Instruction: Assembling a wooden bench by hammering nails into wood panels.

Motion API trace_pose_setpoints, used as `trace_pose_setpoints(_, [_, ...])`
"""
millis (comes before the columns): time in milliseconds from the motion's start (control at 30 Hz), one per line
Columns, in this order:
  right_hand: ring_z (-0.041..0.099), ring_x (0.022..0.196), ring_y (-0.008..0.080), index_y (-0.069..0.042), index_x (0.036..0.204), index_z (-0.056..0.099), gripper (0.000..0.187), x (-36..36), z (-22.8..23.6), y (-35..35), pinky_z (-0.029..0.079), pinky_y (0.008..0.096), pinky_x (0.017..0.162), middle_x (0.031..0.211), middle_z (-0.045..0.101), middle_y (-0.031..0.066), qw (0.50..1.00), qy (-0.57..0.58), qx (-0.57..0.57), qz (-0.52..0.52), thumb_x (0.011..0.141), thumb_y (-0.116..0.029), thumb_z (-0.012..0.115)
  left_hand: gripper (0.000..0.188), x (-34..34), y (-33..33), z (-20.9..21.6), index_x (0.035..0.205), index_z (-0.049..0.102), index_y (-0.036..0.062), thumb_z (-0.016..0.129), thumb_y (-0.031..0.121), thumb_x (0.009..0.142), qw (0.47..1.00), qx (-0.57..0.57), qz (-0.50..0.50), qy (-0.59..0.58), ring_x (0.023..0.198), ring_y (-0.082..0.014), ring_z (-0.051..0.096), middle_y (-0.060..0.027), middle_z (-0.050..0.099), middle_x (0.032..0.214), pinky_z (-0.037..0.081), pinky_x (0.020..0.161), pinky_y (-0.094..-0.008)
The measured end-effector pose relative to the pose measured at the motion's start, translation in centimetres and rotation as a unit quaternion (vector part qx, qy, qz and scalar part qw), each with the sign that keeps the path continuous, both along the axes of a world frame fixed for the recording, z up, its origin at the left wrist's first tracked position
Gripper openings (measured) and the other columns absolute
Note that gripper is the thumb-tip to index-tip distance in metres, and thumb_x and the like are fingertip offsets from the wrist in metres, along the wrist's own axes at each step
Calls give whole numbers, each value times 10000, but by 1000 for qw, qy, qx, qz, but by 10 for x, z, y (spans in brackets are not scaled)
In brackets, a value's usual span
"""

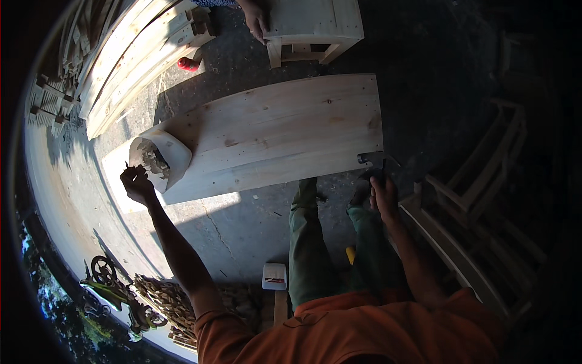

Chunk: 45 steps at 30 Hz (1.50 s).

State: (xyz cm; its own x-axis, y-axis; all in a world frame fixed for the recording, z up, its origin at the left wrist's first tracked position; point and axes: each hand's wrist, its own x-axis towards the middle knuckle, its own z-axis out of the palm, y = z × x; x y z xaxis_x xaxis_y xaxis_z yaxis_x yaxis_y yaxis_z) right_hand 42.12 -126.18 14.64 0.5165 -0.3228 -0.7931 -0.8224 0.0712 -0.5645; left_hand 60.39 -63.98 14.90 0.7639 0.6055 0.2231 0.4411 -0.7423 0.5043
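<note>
My left hand [138,185] is raised beside a white cut-open plastic container [178,159], its fingers pinched around several small dark, thin pieces that look like nails. More grey, jumbled pieces lie inside the container, which rests on the left end of a long pale wooden panel [273,127]. My right hand [384,197] is closed around the handle of a claw hammer [371,159]. The hammer's dark head is at the panel's near right corner; whether it touches the wood I cannot tell.
Another person's hand [256,23] touches a small wooden table [315,21] beyond the panel. Stacked boards [136,57] and a red object [188,64] lie far left. Wooden frames [467,182] stand right. Near me are a white container [274,276], scrap wood [163,300] and a motorcycle [115,294].
</note>
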Motion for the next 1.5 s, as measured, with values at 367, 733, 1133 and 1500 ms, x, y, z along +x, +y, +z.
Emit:
trace_pose_setpoints(367, [653, 793, 133, -36, 989, 467, 259, -98, 59, -44, 551, 267, 638, 944, 642, 108, 978, -170, 117, -18, 878, -92, 695, 181, -242, -473, 56, 947, 545, 50, 692, 127, 873, 764, -640, -37, 69, 799, -125, 615, -39, 643, 858, 482, 694, -293])
trace_pose_setpoints(733, [637, 736, 164, -19, 980, 496, 293, -125, 32, -64, 556, 308, 622, 794, 598, 54, 988, -100, 112, 48, 773, 14, 700, 217, -327, -540, 7, 971, 517, 12, 699, 44, 858, 700, -710, 55, 51, 813, -149, 649, -67, 660, 888, 537, 722, -297])
trace_pose_setpoints(1133, [608, 719, 211, -100, 1344, 321, 692, -176, -158, -237, 542, 367, 594, 1003, 543, 100, 990, 35, -134, -37, 771, -38, 705, 538, -553, -374, -488, 1274, 454, 80, 677, 252, 816, 899, -79, -10, 431, 1226, -308, 480, -121, 533, 1260, 362, 991, -503])
trace_pose_setpoints(1500, [636, 574, 218, 10, 1060, 539, 389, -163, -129, -179, 510, 348, 482, 758, 624, 108, 982, 79, -142, 101, 703, 24, 693, 219, -545, -389, -394, 1154, 448, 93, 460, 147, 942, 867, -297, -69, 395, 950, -443, 600, -180, 610, 1117, 473, 752, -554])
